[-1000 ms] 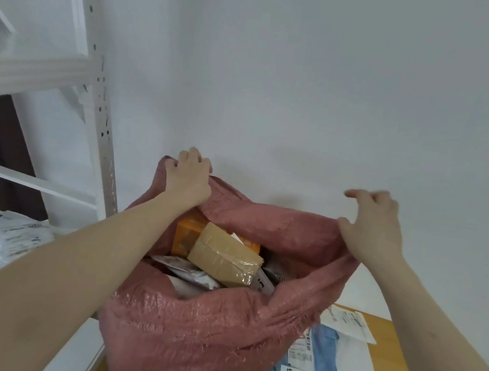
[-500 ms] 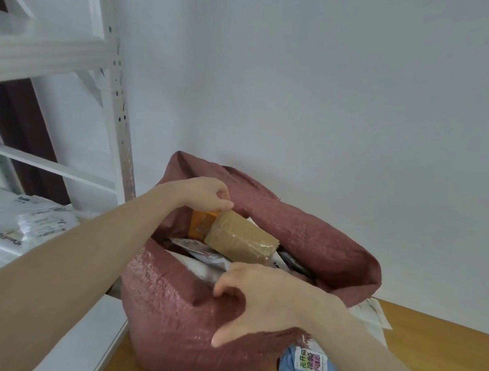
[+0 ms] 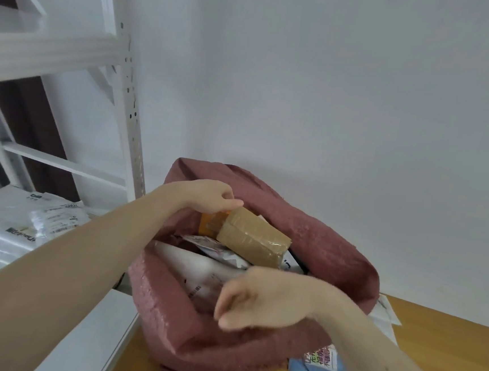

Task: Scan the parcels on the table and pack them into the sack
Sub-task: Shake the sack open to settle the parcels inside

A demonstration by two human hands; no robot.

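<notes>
On the table: the sack (image 3: 335, 252) was stood open, packed with parcels.
Left hand (image 3: 210, 195): was curled at the far rim, touching the brown parcel (image 3: 253, 239).
Right hand (image 3: 262, 302): was loosely curled at the near rim; any grip could not be told.
Parcel axis: was laid running rightward from the nearer left hand.

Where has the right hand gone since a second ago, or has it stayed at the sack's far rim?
Yes, it moved. The right hand left the far rim of the sack and now sits at its near rim, toward the camera.

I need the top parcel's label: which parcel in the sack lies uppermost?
The brown tape-wrapped box, resting tilted above the flat white mailers and beside the orange box.
</notes>
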